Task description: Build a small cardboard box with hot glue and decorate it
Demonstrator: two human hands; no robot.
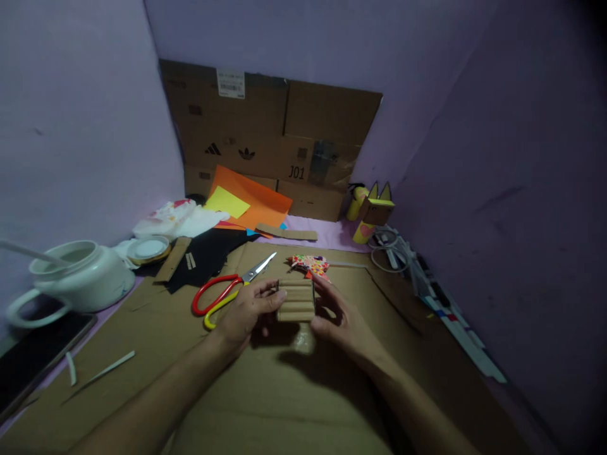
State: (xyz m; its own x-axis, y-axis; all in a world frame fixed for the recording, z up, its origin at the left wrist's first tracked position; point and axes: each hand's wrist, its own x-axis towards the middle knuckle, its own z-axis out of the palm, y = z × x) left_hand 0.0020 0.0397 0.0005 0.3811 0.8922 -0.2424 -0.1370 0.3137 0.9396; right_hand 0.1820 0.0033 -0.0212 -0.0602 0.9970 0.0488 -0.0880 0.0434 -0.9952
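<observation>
A small ridged cardboard piece (296,301), box-like with several parallel ribs facing me, is held just above the cardboard mat. My left hand (246,309) grips its left side, thumb lying on the ribbed face. At its right edge my right hand (339,316) closes fingers and thumb around the corners. Scissors (241,278) with one red and one yellow handle lie beside my left hand, blades pointing away. Behind the piece rests a glue gun (310,262) with a colourful flowered pattern. A shiny dried patch (302,341) shows on the mat below.
On the left stand a white mug-like pot (80,278) and a dark phone (42,354). Orange paper (251,196), a yellow sheet (226,201) and black sheets (203,253) lie at the back. A cardboard animal figure (374,212) and a tape ring (389,258) sit on the right.
</observation>
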